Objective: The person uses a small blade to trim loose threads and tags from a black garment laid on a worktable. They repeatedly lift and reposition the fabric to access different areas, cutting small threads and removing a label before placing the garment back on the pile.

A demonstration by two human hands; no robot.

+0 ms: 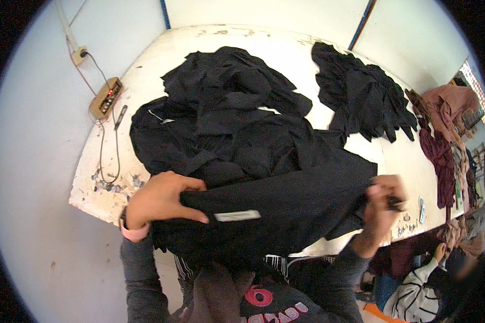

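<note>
A black fabric garment stretches between my two hands at the near edge of the white table. A narrow white label with writing lies across the cloth. My left hand grips the garment's folded left end between thumb and fingers. At the opposite end, my right hand is blurred and pinches the fabric's corner. Something small and dark shows at its fingers; I cannot tell what it is. Behind the held part, more black cloth is heaped in loose folds.
Another black cloth pile lies at the back right. A socket box with a cable and a slim dark tool are at left. A small blue-and-white object, maroon cloth and a seated person are at right.
</note>
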